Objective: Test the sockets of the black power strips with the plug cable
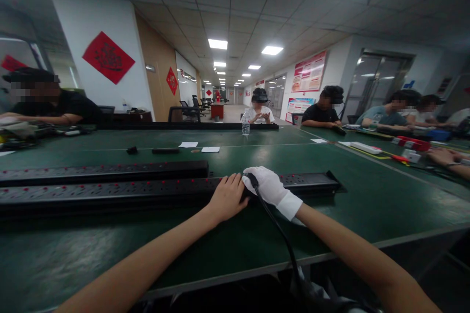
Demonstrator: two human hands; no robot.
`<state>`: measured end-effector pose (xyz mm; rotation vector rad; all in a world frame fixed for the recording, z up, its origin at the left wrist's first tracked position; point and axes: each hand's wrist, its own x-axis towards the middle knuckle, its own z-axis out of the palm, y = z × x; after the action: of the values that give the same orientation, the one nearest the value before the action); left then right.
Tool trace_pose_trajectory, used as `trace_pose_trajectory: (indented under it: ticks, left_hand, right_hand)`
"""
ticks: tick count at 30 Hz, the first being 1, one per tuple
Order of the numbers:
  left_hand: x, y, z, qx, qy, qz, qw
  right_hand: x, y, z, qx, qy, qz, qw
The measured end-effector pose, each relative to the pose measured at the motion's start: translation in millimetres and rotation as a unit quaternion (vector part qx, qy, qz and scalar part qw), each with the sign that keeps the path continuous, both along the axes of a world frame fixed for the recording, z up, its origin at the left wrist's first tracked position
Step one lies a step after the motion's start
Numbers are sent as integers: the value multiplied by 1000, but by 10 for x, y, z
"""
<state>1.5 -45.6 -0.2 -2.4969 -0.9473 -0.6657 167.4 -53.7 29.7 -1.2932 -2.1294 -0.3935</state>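
A long black power strip with a row of sockets and small red parts lies across the green table in front of me. My bare left hand grips it, fingers over the top and thumb on the near side. Right beside it, my right hand, in a white glove, is closed around a black plug at the strip. Its black cable runs down over the table's front edge. Whether the plug's pins sit in a socket is hidden by the glove. The strip's right end has a flared bracket.
Behind lies a second black strip. Farther back are a short black bar, white paper pieces and a clear bottle. Several people sit around the table. A white power strip and red items lie at the right.
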Motion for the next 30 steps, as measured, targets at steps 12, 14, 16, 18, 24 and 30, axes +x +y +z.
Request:
trace_pose_trajectory:
  ticks: [12, 14, 16, 18, 24, 30]
  left_hand:
    - [-6, 16, 36, -3, 14, -5, 1000]
    - [-7, 12, 34, -4, 14, -4, 1000]
    - [-9, 9, 28, -2, 12, -4, 1000]
    - [-10, 6, 25, -2, 11, -4, 1000]
    - [-10, 11, 28, -6, 17, 2, 1000]
    - [-2, 13, 13, -7, 8, -5, 1000]
  right_hand:
    - [9, 22, -22, 6, 2, -1, 1000]
    - [5, 18, -19, 4, 0, -2, 1000]
    - [6, 16, -22, 4, -1, -1, 1000]
    - [11, 18, -27, 7, -1, -3, 1000]
    - [25, 45, -46, 15, -5, 10, 1000]
    - [36, 37, -39, 10, -2, 20, 1000]
